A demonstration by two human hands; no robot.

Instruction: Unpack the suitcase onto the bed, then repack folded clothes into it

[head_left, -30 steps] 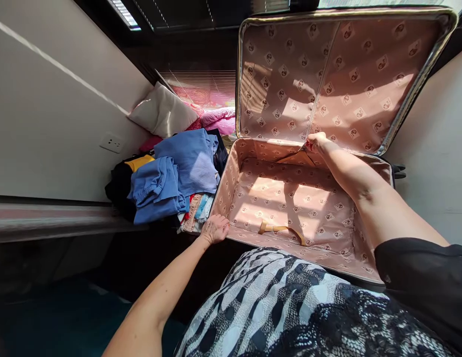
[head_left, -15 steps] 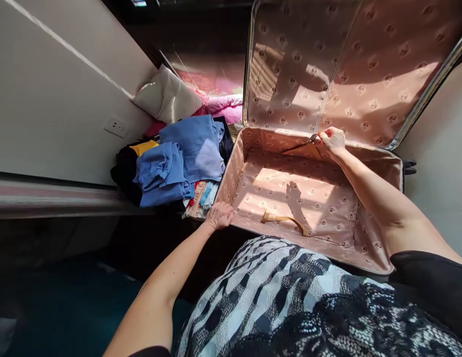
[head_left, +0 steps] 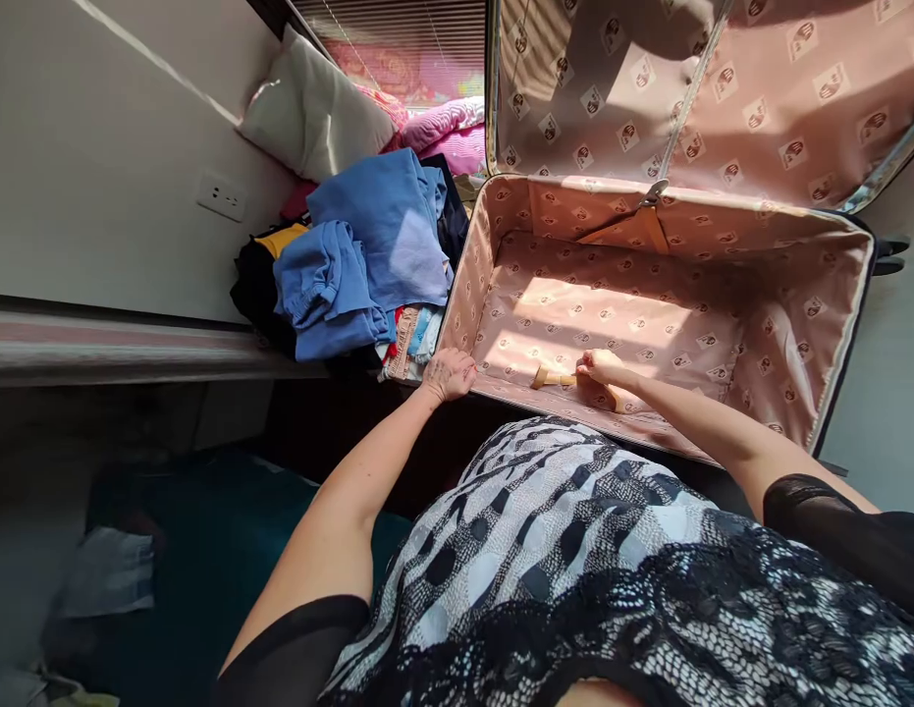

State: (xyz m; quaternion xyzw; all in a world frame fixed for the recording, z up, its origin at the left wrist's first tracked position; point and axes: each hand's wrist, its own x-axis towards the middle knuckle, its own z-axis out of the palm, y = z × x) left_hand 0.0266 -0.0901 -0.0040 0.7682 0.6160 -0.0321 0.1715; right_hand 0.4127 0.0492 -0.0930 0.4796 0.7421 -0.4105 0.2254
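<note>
An open suitcase (head_left: 784,358) with pink patterned lining lies in front of me, its lid (head_left: 625,128) raised at the back. My left hand (head_left: 449,374) is closed over the rim at the near left corner. Inside, close to the front wall, my right hand (head_left: 604,367) pinches the tan elastic strap (head_left: 552,377); its fingertips are partly hidden. A second strap (head_left: 654,228), with a dark clip (head_left: 654,192) at its top, hangs against the back wall of the case, untouched.
Left of the suitcase sits a pile of folded blue clothes (head_left: 383,226) over other garments. Behind it are a pale pillow (head_left: 320,113) and pink bedding (head_left: 449,133). A white wall with a socket (head_left: 221,194) stands at left. Teal fabric (head_left: 228,570) lies low at left.
My right hand has let go of the clip at the back wall and come forward to the front strap. My left hand keeps to the corner. The view has tilted down.
</note>
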